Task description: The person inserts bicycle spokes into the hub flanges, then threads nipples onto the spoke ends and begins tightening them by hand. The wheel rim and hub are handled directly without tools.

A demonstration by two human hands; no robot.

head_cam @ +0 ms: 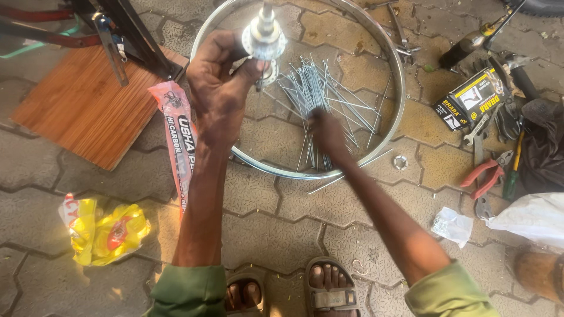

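left hand (220, 88) is gripping a shiny wheel hub (264, 38), holding it up over the far side of the rim (395, 58) | right hand (326, 132) is reaching into the spokes (308, 94) piled on the pavement inside the rim, blurry, can't tell its grip
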